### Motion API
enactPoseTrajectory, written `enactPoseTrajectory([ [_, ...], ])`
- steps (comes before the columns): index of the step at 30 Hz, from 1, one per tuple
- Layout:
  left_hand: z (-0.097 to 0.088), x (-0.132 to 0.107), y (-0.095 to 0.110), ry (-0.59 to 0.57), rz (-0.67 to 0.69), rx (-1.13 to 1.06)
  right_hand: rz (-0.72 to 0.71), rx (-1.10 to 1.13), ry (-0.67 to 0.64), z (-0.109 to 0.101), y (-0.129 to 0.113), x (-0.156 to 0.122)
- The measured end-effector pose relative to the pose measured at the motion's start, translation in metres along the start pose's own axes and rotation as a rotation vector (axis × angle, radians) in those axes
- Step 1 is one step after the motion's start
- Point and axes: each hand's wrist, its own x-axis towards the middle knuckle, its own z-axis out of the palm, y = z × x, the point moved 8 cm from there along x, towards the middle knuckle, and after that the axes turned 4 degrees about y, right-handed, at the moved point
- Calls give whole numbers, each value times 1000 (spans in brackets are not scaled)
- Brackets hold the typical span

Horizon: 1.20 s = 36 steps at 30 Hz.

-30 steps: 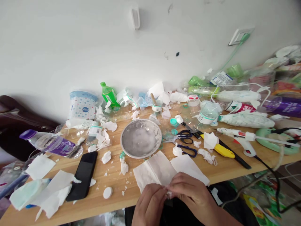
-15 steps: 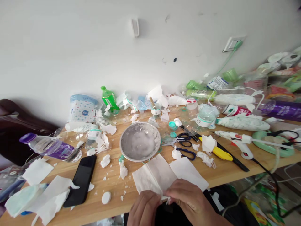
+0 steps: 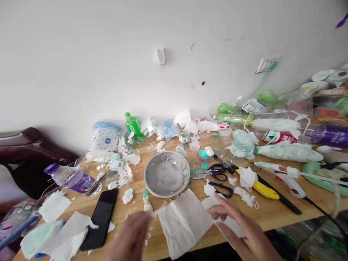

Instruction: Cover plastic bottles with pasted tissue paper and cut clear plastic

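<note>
A creased, unfolded tissue (image 3: 185,221) lies at the front of the table, over a second white sheet (image 3: 233,226). Left of it, my left hand (image 3: 133,233) is smeared by motion, its fingers closed with a pale torn bit of tissue (image 3: 160,209) at their tips. On the other side my right hand (image 3: 239,228) hovers over the second sheet, fingers apart; whether it touches the paper is unclear. Just beyond the tissue stands a metal bowl (image 3: 146,177) with cloudy whitish liquid in it.
A black phone (image 3: 100,219), a purple-capped bottle (image 3: 76,181) and paper scraps lie leftward. Rightward are scissors (image 3: 214,173), a yellow cutter (image 3: 265,189), a glue gun (image 3: 292,181) with its cord, and paper-wrapped bottles (image 3: 289,151). A green bottle (image 3: 133,127) stands by the wall.
My hands have parted from their pinch at the tissue's near edge: the left went left with a torn bit, the right rightward, opening. The tissue now lies released. The view has shifted.
</note>
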Motion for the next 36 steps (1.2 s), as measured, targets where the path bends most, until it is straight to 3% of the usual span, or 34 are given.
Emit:
enactPoseTrajectory([
  [2,-36,28,-54,97,-290,219,71,-51,35,-11,24,4],
  [4,-54,59,-95,51,-413,299,149,-80,61,-18,49,7],
  [6,-46,88,-125,-163,-381,333,247,-84,111,-22,75,7],
  [10,-17,120,-161,-384,-277,310,329,-10,156,-20,101,2],
  [14,12,125,-166,-490,-168,291,343,9,159,-21,101,-1],
  [17,23,125,-165,-533,-124,270,322,-12,129,-20,98,1],
  [28,22,118,-191,-579,-161,253,196,-155,8,-10,86,4],
  [36,23,123,-170,-583,-86,198,207,-140,2,-7,84,6],
])
